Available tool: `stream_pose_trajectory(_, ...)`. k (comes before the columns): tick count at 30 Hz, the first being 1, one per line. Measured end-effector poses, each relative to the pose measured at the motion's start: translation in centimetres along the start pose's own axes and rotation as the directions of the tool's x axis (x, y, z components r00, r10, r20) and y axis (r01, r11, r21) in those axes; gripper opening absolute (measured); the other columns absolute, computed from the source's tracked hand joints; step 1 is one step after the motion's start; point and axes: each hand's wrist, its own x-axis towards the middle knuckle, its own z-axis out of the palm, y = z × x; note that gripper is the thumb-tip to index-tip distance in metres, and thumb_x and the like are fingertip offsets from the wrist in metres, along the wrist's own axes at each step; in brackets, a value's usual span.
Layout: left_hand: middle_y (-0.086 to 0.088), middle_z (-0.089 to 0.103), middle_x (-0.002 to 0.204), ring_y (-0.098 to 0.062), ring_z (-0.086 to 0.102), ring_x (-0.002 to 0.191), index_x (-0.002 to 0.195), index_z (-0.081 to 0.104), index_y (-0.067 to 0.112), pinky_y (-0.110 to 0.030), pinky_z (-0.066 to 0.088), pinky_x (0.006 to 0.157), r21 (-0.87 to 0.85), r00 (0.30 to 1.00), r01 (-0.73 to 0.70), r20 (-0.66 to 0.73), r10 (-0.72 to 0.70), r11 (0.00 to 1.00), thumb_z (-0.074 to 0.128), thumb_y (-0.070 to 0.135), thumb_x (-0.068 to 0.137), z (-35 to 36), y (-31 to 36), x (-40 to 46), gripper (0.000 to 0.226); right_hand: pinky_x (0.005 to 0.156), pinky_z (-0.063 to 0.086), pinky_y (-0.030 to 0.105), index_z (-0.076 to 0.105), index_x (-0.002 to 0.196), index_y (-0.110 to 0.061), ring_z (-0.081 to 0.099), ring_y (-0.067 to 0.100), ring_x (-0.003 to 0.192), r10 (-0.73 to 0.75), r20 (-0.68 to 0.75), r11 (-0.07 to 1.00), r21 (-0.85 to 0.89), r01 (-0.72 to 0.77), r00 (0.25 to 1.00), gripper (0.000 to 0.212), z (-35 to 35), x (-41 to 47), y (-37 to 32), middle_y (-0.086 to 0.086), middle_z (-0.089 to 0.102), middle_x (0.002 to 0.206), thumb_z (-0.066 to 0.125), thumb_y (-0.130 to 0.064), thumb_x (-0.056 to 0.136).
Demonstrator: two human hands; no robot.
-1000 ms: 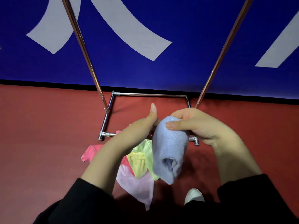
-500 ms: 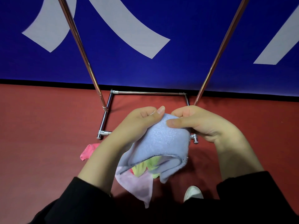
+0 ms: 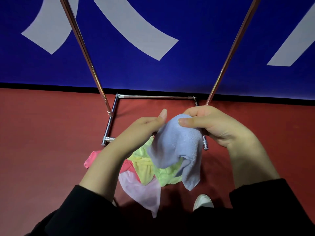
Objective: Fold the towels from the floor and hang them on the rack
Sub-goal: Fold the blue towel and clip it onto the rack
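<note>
Fingers (image 3: 196,114) of the right hand (image 3: 216,126) curled over the top fold of the blue towel (image 3: 177,147), thumb pressed flat on its near face, a firm pinch; left hand (image 3: 144,128) gripping the same upper edge just beside it, thumb raised, fingers tucked behind the cloth and mostly hidden. Held in the air between both hands, above the heap of towels on the floor (image 3: 42,142): yellow-green towel (image 3: 153,174), pink towel (image 3: 143,193) and coral towel (image 3: 92,159), well below and nearer the left forearm. Long axis of the blue one hanging downward from the grip, bunched, one corner drooping lowest at the right. Probably mid-way through finding corners to fold; both hands equally near the top edge, so spreading apart sideways looks the natural next move. Rack (image 3: 153,96) base straight ahead on the floor, its two uprights rising left and right, open room between them; hanging bar out of view above
</note>
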Motion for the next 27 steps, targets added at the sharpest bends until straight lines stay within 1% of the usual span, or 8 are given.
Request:
stream_pose_trajectory(2,-0.004,0.058,0.088,-0.015,0.053,0.084,0.094,0.057,-0.009,-0.034,0.038,0.086,-0.017,1.0,0.013,0.025,-0.013,1.0,0.04,0.077,0.081,0.5,0.1,0.1,0.089,0.069,0.04,0.032,0.068,0.087,0.0,0.057,0.025,0.077,0.006,0.015,1.0,0.015,-0.006,1.0,0.032,0.3,0.1,0.1,0.015,0.062,0.081,0.072,-0.026,0.069)
stream_pose_trajectory(6,0.003,0.072,0.102,-0.001,0.065,0.091,0.108,0.067,0.003,-0.007,0.044,0.077,-0.119,1.0,0.03,-0.006,-0.031,0.992,0.043,0.049,0.097,1.3,0.1,0.4,0.053,0.063,0.038,0.03,0.071,0.072,-0.017,0.056,0.023,0.07,0.004,0.038,1.0,0.009,-0.005,0.999,0.011,0.5,0.3,0.0,0.009,0.063,0.074,0.072,-0.028,0.07)
stream_pose_trajectory(10,-0.005,0.07,0.1,-0.009,0.063,0.091,0.107,0.064,-0.001,-0.024,0.046,0.086,-0.156,1.0,0.001,0.024,0.003,0.988,0.05,0.052,0.091,1.4,0.2,0.3,0.057,0.048,0.039,0.02,0.068,0.076,-0.015,0.056,0.012,0.058,-0.016,0.047,1.0,0.002,0.016,0.999,0.014,0.4,0.2,-0.2,0.002,0.063,0.068,0.075,-0.026,0.072)
stream_pose_trajectory(13,-0.002,0.071,0.101,-0.008,0.064,0.091,0.108,0.065,0.003,-0.02,0.049,0.082,-0.193,0.998,-0.013,0.064,0.026,0.981,0.048,0.049,0.091,1.3,0.4,0.2,0.052,0.057,0.037,0.027,0.067,0.075,-0.017,0.054,0.018,0.065,-0.031,0.045,0.999,0.021,0.03,0.999,0.011,0.4,0.4,0.1,0.005,0.061,0.071,0.072,-0.027,0.072)
stream_pose_trajectory(16,-0.01,0.058,0.086,-0.015,0.052,0.079,0.1,0.054,-0.013,-0.029,0.04,0.072,-0.192,0.996,-0.07,0.044,0.08,0.979,0.052,0.045,0.091,1.0,0.5,-0.1,0.059,0.072,0.031,0.039,0.068,0.08,-0.017,0.049,0.026,0.077,-0.026,0.068,0.999,0.021,0.024,0.997,0.017,0.6,0.5,0.2,0.013,0.058,0.081,0.074,-0.03,0.07)
stream_pose_trajectory(19,-0.006,0.049,0.074,-0.01,0.044,0.064,0.093,0.05,-0.016,-0.019,0.036,0.059,-0.223,0.994,-0.109,-0.003,0.111,0.969,0.051,0.041,0.091,0.4,0.9,-0.5,0.057,0.065,0.038,0.032,0.066,0.078,-0.018,0.054,0.019,0.07,-0.005,0.114,1.0,-0.018,0.007,0.993,0.015,0.6,0.5,0.0,0.004,0.061,0.074,0.073,-0.029,0.07)
stream_pose_trajectory(22,-0.012,0.05,0.081,-0.018,0.044,0.073,0.098,0.051,-0.017,-0.029,0.035,0.065,-0.241,0.993,-0.118,-0.044,0.111,0.963,0.051,0.041,0.089,-0.4,1.2,-1.0,0.059,0.056,0.039,0.022,0.064,0.076,-0.019,0.057,0.01,0.061,0.018,0.167,1.0,-0.018,-0.016,0.986,0.012,0.7,0.5,0.1,-0.002,0.064,0.07,0.071,-0.027,0.071)
stream_pose_trajectory(27,-0.011,0.048,0.081,-0.022,0.039,0.074,0.092,0.049,-0.015,-0.034,0.03,0.065,-0.184,0.997,-0.082,-0.031,0.077,0.98,0.053,0.044,0.088,-1.4,0.8,-1.7,0.059,0.065,0.037,0.031,0.066,0.077,-0.018,0.057,0.019,0.071,-0.026,0.146,0.999,0.029,0.022,0.989,0.011,1.2,0.8,-0.1,0.004,0.064,0.075,0.072,-0.023,0.071)
